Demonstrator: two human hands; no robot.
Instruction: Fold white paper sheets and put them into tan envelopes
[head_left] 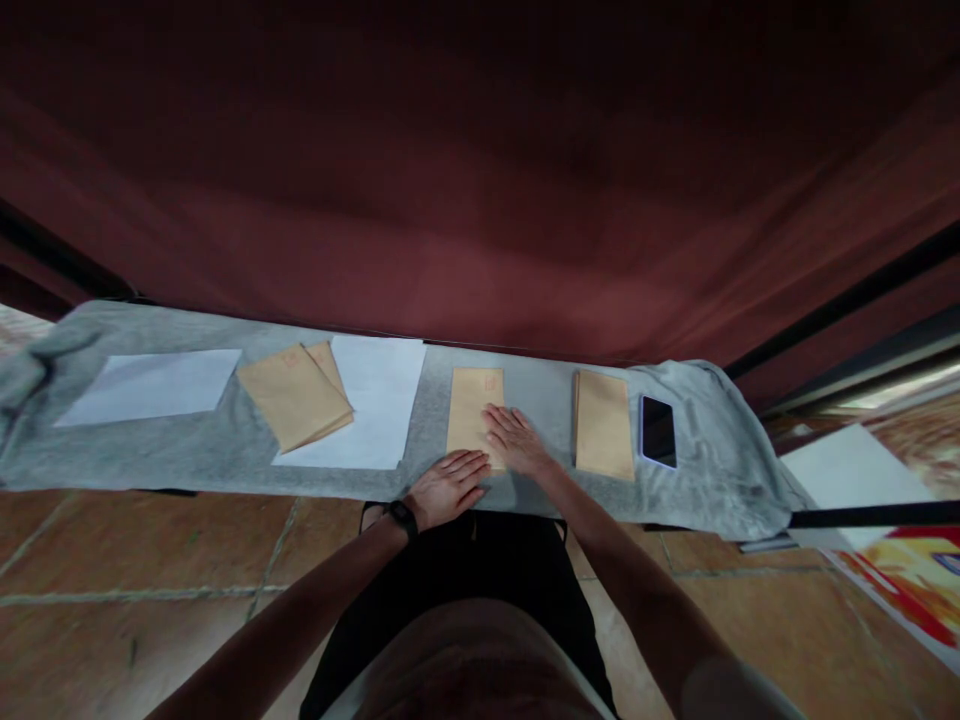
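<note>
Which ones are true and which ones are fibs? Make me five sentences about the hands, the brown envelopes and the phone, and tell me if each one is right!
1. The right hand lies on the middle envelope. True.

2. The left hand has a dark band at its wrist. True.

3. The right hand holds the phone. False: the phone lies apart from it, on the grey cloth.

4. The overlapping envelopes on the left partly cover a white sheet. True.

5. The cloth is bright yellow. False: it is grey.
</note>
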